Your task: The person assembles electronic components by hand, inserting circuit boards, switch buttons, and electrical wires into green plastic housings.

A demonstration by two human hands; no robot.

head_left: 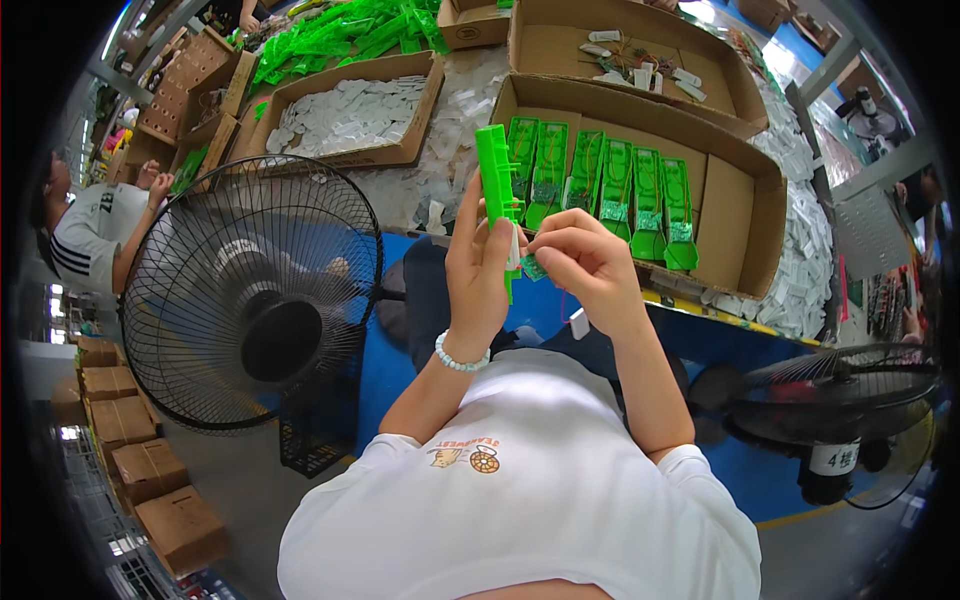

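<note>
My left hand [478, 272] is wrapped round a bright green plastic housing [493, 165], held upright with its ribbed inner side facing right. A small white part shows against the housing beside my fingers. Close on the right, my right hand [590, 262] pinches a small green circuit board [533, 267] at the housing's lower part. From below that hand a thin wire hangs with a white plastic piece [579, 323] on its end. Just beyond both hands, several green housings fitted with circuit boards and wires [615, 190] stand in a row in a cardboard box [735, 215].
Behind are a cardboard tray of white pieces [345, 118], a box with wired white parts [735, 85] and a heap of green housings [350, 40]. Fans stand at left [250, 295] and right [835, 405]. A co-worker [95, 225] sits far left.
</note>
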